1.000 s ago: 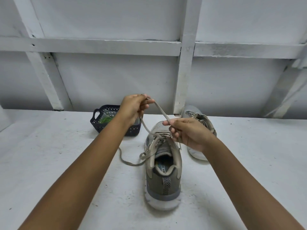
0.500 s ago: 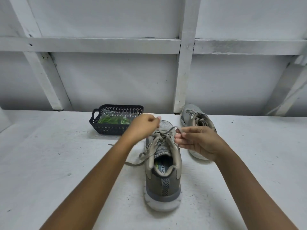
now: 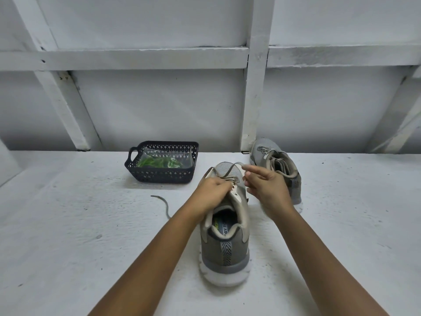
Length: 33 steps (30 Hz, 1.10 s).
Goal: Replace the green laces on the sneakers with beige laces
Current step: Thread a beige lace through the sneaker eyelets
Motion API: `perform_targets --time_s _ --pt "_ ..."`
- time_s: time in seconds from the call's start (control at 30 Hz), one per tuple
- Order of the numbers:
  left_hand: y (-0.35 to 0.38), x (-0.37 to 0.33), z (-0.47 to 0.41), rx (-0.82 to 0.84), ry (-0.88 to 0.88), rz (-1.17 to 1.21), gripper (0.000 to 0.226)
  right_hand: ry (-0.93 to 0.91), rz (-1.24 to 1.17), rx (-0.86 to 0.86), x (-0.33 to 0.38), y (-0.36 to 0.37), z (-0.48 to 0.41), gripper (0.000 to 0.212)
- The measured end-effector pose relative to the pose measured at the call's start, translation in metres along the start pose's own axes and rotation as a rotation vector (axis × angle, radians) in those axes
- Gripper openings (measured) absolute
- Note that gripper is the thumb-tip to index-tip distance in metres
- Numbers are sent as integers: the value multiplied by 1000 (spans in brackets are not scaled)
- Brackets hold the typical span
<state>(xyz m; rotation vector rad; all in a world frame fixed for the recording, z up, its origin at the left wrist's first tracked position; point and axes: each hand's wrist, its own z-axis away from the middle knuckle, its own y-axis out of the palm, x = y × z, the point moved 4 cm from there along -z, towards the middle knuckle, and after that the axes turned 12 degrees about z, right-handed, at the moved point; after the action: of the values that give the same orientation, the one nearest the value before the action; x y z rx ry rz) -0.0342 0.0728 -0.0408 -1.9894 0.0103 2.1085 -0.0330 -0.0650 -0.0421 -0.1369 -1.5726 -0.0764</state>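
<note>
Near sneaker point(image 3: 224, 247) mid-counter point(image 3: 68, 236), heel toward the person. Second sneaker point(image 3: 276, 169) behind it, to the right, near the wall point(image 3: 159, 106). Basket point(image 3: 159, 174) behind-left, bagged laces point(image 3: 157, 161) inside. Lace point(image 3: 165, 206) tail on counter, left of near sneaker.

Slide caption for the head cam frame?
Right hand pinches beige lace over near sneaker while left hand grips its upper; green laces lie in black basket.

Wide white counter point(image 3: 68, 236), scuffed and speckled, and back left on it sat a dark perforated basket point(image 3: 159, 175), handle facing left, a clear plastic bag point(image 3: 184, 156) inside; behind rose a white wall point(image 3: 159, 110) crossed by painted beams point(image 3: 255, 99)
</note>
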Motion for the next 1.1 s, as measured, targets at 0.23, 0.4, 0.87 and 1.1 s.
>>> perform_targets --time_s 0.23,0.4,0.87,1.1 --pt "1 13 -4 19 -54 345 11 -15 -106 21 -6 7 -1 24" --pt "1 16 -7 19 -54 389 17 -26 -69 -36 -13 9 -3 22" --pt "1 15 -6 3 -47 365 19 -96 93 -100 -13 9 -2 23" --pt "2 17 -5 -3 -69 384 14 -295 439 -178 -3 10 6 20"
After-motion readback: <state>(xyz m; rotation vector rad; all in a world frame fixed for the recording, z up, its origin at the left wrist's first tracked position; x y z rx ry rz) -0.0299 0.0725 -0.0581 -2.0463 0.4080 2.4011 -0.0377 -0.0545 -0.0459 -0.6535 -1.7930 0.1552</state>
